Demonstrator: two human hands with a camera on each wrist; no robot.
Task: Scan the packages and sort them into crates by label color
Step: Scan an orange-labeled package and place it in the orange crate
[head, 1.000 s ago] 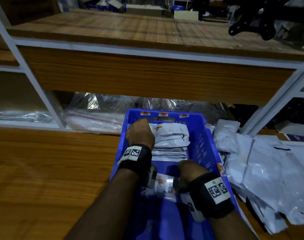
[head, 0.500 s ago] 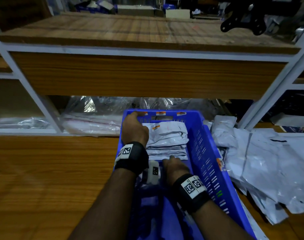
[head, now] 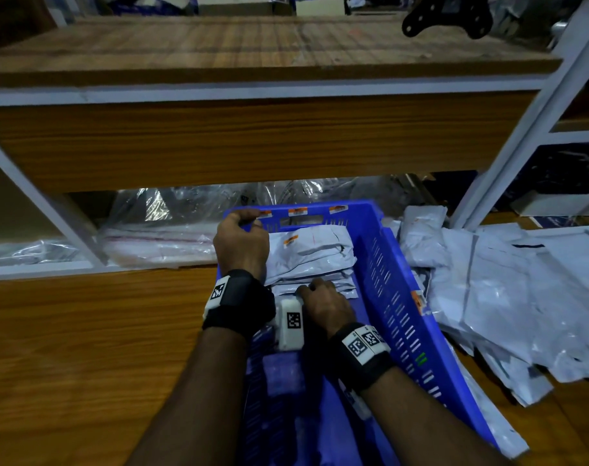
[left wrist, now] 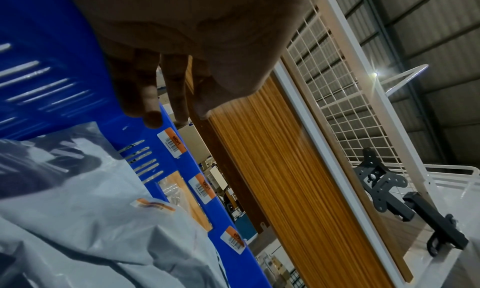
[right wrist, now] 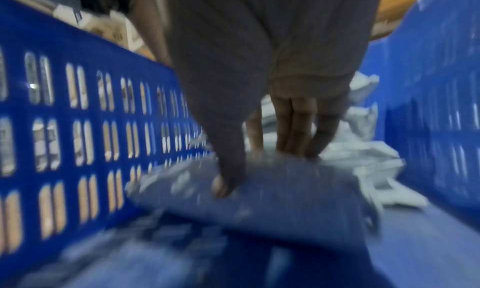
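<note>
A blue slotted crate [head: 387,264] lies on the wooden table, with orange labels [head: 298,211] on its far rim. Grey poly packages [head: 313,253] are stacked at its far end; the top one carries an orange label [head: 290,240]. My left hand [head: 241,237] grips the crate's far left rim corner, fingers [left wrist: 153,108] curled over the edge [left wrist: 182,169]. My right hand [head: 323,301] is inside the crate at the near foot of the stack. In the blurred right wrist view its thumb and fingers [right wrist: 298,138] pinch a grey package [right wrist: 285,200] low between the crate walls [right wrist: 78,118].
A loose pile of grey packages [head: 504,297] spreads over the table right of the crate. Clear plastic bags [head: 172,227] lie behind it under a low wooden shelf [head: 252,142]. A white shelf post [head: 508,156] rises at right. Bare table [head: 84,348] lies left.
My left hand moved from beside the stack up to the crate's far left rim. My right hand carried its package forward along the crate floor to the foot of the stack.
</note>
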